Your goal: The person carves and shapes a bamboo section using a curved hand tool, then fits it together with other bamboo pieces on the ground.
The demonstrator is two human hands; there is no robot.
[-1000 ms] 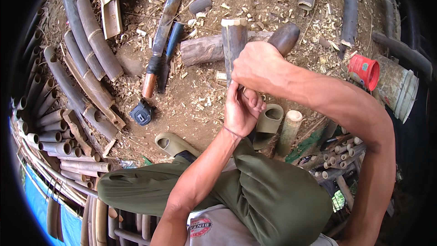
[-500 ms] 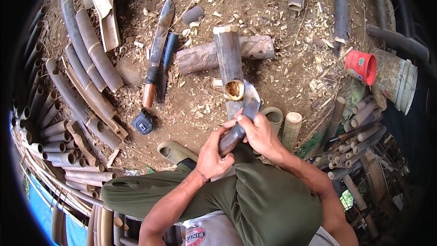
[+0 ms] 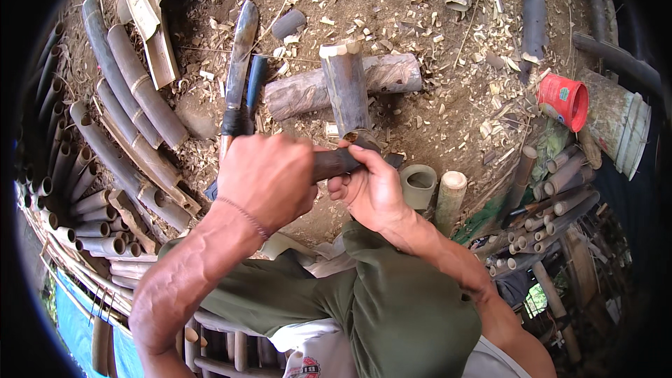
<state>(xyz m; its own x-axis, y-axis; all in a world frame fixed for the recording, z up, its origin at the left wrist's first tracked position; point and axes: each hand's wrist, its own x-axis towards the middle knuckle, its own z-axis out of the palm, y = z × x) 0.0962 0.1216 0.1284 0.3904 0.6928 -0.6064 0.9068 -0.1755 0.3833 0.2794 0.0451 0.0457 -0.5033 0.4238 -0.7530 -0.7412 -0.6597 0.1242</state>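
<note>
Fists, left hand and right hand, each grip closed tight around dark tool handle beside upright bamboo piece.

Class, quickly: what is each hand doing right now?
Left hand: closed around the dark wooden tool handle.
Right hand: also gripping that handle, beside the upright bamboo piece.

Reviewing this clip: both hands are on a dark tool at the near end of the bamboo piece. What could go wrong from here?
1. The right hand sits right at the end of the bamboo piece; a slip of the dark tool could catch its fingers.
2. The bamboo only leans across a log, so it may roll or slide.
3. The left hand hides the tool's other end, so its grip there cannot be judged.
</note>
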